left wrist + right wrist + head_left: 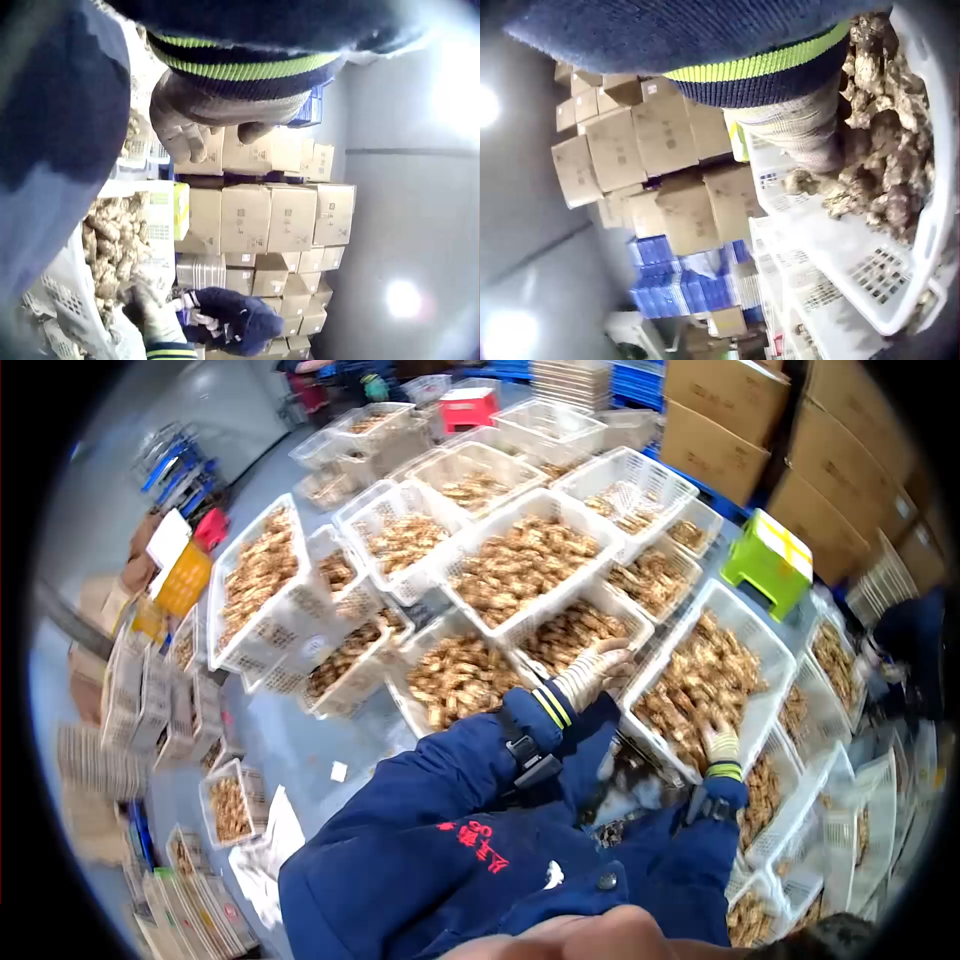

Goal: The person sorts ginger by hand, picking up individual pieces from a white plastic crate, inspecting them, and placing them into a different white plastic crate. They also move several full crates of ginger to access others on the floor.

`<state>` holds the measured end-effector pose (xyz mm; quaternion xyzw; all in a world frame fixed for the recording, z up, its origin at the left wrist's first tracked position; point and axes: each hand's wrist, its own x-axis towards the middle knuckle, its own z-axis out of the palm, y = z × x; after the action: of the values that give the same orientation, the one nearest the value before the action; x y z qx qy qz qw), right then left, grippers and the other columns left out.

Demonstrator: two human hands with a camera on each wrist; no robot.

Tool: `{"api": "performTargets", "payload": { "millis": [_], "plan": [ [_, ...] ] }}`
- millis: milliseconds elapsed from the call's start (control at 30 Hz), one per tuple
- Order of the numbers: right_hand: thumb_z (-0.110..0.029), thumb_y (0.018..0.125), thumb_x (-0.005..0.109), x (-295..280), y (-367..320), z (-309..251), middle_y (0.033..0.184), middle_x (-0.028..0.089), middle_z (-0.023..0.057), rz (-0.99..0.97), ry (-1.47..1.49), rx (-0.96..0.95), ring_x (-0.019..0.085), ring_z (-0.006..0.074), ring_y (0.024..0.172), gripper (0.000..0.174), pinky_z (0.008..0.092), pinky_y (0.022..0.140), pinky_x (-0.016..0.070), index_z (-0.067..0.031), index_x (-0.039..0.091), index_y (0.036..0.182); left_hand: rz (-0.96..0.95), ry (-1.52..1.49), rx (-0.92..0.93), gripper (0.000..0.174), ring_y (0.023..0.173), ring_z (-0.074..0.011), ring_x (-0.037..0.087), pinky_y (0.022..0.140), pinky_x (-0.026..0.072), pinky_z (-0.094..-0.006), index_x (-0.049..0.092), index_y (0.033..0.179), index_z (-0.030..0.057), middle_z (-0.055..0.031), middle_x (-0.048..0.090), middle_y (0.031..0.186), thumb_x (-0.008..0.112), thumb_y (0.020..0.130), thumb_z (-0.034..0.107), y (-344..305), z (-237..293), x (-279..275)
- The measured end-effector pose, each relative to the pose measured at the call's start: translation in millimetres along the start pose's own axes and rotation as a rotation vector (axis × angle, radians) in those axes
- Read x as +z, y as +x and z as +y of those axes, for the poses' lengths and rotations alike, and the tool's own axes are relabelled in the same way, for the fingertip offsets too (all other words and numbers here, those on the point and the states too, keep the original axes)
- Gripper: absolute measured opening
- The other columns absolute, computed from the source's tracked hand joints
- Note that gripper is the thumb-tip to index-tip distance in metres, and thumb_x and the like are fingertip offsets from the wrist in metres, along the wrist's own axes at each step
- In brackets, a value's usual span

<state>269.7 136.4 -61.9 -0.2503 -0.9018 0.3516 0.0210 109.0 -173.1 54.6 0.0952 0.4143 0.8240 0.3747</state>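
Observation:
My left hand, in a pale knit glove, hovers at the near corner of a white crate of knobbly brown roots resembling ginger. In the left wrist view, that hand has loosely bent fingers and holds nothing. My right hand, gloved alike, reaches into the near end of a large white crate on the right. It touches the heaped roots. Roots lie right beside the hand in the right wrist view. Its fingertips are mostly hidden there, so I cannot tell whether they grip a root.
More root-filled crates stand close together ahead and along both sides. A green stool stands beyond the right crate, with stacked cardboard boxes behind. Another person in dark clothing is near the boxes. Bluish floor shows at left.

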Motion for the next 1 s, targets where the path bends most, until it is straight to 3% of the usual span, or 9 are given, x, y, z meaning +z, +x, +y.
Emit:
{"api": "performTargets", "payload": {
  "millis": [100,233,367,467,567,667,767,833,1000],
  "plan": [
    [-0.023,0.091,0.056,-26.6,-40.9,-44.7,0.111,0.065,0.0125,0.15,0.491,-0.12,0.059,0.0197,0.103,0.032,0.0314,0.091,0.0447,-0.0024,0.063,0.115,-0.012,0.203,-0.032,0.057,0.104,-0.0207,0.057,0.089,0.0478,-0.0305,0.041,0.133,-0.0012,-0.0161,0.053,0.122,0.065,0.087,0.021,21.6,-65.6,12.1],
    [-0.032,0.087,0.062,-19.2,-74.1,-51.3,0.101,0.057,0.0021,0.016,1.198,0.064,0.053,0.013,0.084,0.041,0.0325,0.078,0.0512,-0.0072,0.06,0.12,-0.13,1.309,0.509,0.067,0.125,-0.0279,0.044,0.098,0.0434,-0.0347,0.037,0.137,-0.0009,-0.0204,0.046,0.132,0.067,0.08,0.018,1.2,-95.6,47.7],
    [-0.033,0.084,0.067,-3.7,-68.7,-57.4,0.104,0.057,0.0031,-0.091,1.474,0.129,0.053,0.0152,0.083,0.042,0.0355,0.077,0.0519,-0.0062,0.061,0.115,-0.297,1.31,0.416,0.071,0.127,-0.0356,0.041,0.106,0.0348,-0.0379,0.038,0.138,0.0034,-0.0234,0.043,0.135,0.069,0.077,0.018,-10.4,-91.5,65.3],
    [-0.043,0.083,0.067,3.8,-75.0,-70.5,0.106,0.059,0.007,-0.09,1.426,0.06,0.057,0.0199,0.087,0.055,0.0387,0.081,0.051,-0.0032,0.056,0.12,-0.319,1.27,0.302,0.068,0.117,-0.0318,0.052,0.101,0.0391,-0.0345,0.04,0.138,0.004,-0.0211,0.056,0.121,0.069,0.079,0.019,-4.3,-106.2,47.8],
    [-0.042,0.087,0.062,-6.9,-71.2,-93.0,0.104,0.065,0.0127,0.062,0.711,-0.076,0.061,0.0212,0.094,0.051,0.0332,0.084,0.0492,0.0015,0.06,0.114,-0.219,1.185,0.15,0.056,0.096,-0.0241,0.061,0.087,0.0466,-0.0313,0.048,0.131,0.0034,-0.016,0.065,0.103,0.068,0.081,0.02,4.1,-116.9,32.8],
    [-0.038,0.087,0.058,-39.7,-83.0,-139.1,0.105,0.065,0.0209,0.161,-0.008,-0.184,0.062,0.0354,0.097,0.046,0.0408,0.085,0.0481,-0.0049,0.057,0.119,-0.098,1.174,0.179,0.041,0.085,-0.0182,0.06,0.079,0.0492,-0.0293,0.057,0.115,0.002,-0.0098,0.066,0.097,0.069,0.081,0.021,15.4,-124.9,17.2],
    [-0.034,0.087,0.055,-97.9,-117.0,-232.3,0.088,0.064,0.0193,-0.123,-0.369,-0.213,0.062,0.0362,0.086,0.037,0.0416,0.075,0.0491,-0.0032,0.06,0.109,-0.177,1.197,-0.004,0.054,0.106,-0.0285,0.059,0.091,0.0474,-0.035,0.048,0.129,0.0007,-0.0214,0.06,0.114,0.063,0.085,0.028,8.8,-94.9,33.6],
    [-0.032,0.086,0.056,-122.1,-149.1,-290.6,0.08,0.063,0.0183,-0.163,-0.378,-0.353,0.061,0.0366,0.078,0.033,0.0431,0.07,0.0485,-0.0033,0.059,0.103,-0.068,-0.28,-0.313,0.053,0.109,-0.0295,0.056,0.095,0.047,-0.0375,0.044,0.133,0.0019,-0.0197,0.055,0.125,0.057,0.09,0.031,62.2,-187.4,-34.8],
    [-0.031,0.086,0.056,-125.7,-202.4,-336.9,0.08,0.063,0.0185,-0.318,-0.379,-0.762,0.061,0.0364,0.078,0.033,0.0431,0.07,0.0486,-0.0034,0.059,0.103,-0.063,0.821,-0.033,0.066,0.114,-0.0325,0.056,0.096,0.0451,-0.0363,0.043,0.132,-0.0069,-0.0272,0.057,0.12,0.066,0.084,0.032,36.7,-151.5,-14.5]
  ]
}}
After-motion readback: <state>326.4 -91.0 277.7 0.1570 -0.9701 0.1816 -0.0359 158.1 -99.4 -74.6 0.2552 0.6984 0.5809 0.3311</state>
